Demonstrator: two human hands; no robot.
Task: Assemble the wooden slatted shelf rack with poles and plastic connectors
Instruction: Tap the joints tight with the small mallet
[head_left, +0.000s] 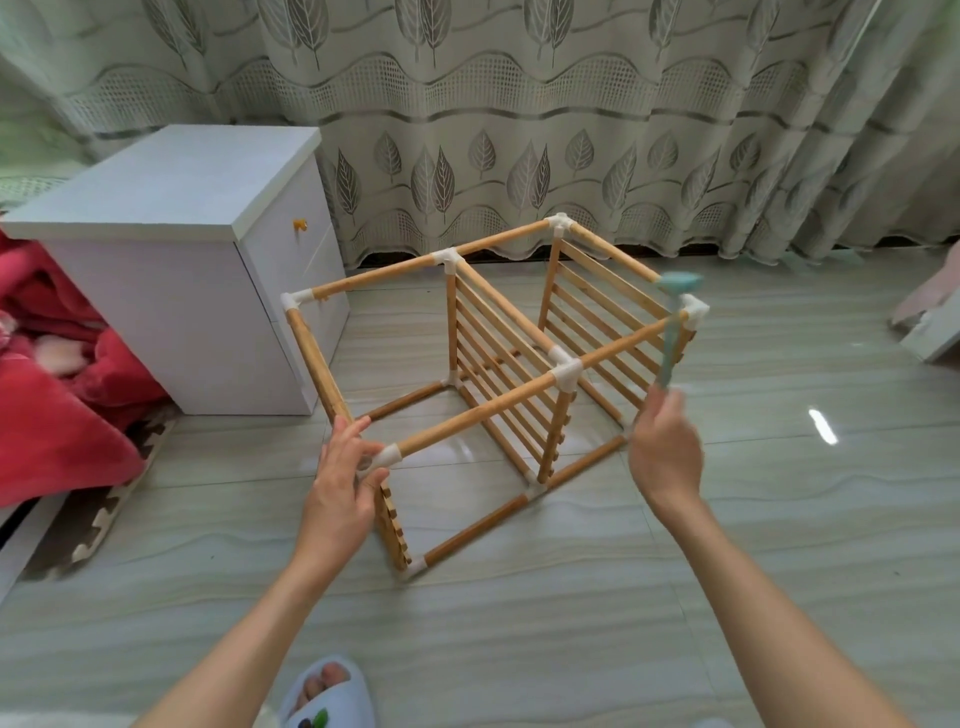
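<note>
Soft, even daylight fills the room through the curtain (519, 130), with barely a shadow on the floor tiles (571, 597). A bright glare spot (823, 426) sits on the glossy tiles. The mallet (675, 322) is motion-blurred, and wide-angle distortion bends the edges.

Both hands forward: left (347, 470) cupped, right (665, 451) fisted.

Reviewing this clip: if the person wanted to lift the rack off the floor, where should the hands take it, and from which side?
Probably by the two top poles at the rack's ends, gripped from above. Its poles are bare round bars with open space beneath, so fingers can wrap under. The left hand already grips the near corner connector; the right hand holds a mallet, so that would need putting down first.
</note>
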